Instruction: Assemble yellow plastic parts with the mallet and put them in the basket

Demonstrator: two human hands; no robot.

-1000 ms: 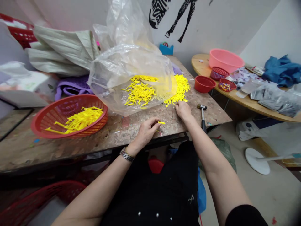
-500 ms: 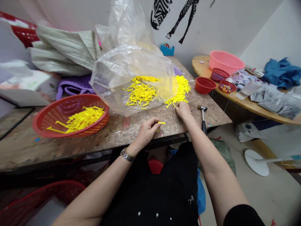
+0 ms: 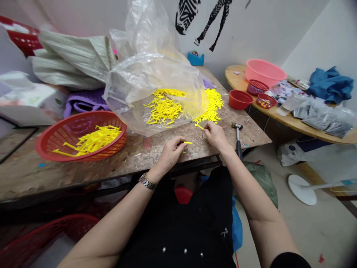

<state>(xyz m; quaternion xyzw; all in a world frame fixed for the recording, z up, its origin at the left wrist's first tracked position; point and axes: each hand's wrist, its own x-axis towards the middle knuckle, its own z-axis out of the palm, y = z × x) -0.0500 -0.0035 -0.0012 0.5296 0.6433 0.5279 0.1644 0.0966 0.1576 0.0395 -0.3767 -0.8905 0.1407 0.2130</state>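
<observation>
Near the table's front edge, my left hand point(image 3: 172, 150) pinches a small yellow plastic piece point(image 3: 188, 143) whose end sticks out to the right past the thumb. My right hand point(image 3: 216, 136) has its fingertips closed on another thin yellow plastic stick point(image 3: 199, 127), just in front of the loose pile of yellow pieces point(image 3: 213, 104). A clear plastic bag point(image 3: 134, 111) lies open behind my hands, with many more yellow pieces point(image 3: 164, 111) inside. To the left, a red basket point(image 3: 51, 139) holds yellow stick-like pieces with bent ends point(image 3: 99, 139).
A hammer point(image 3: 238, 139) lies right of my right hand, its handle toward the table edge. A red bowl point(image 3: 240, 100) stands by the far right edge. On a round wooden table point(image 3: 237, 74) are a pink basin point(image 3: 264, 72) and packets. A blue tape dispenser point(image 3: 195, 58) sits at the back.
My right hand has drawn back slightly from the pile, with a yellow stick now showing at its fingertips. My left hand keeps its pinch. The whole view has shifted a little.
</observation>
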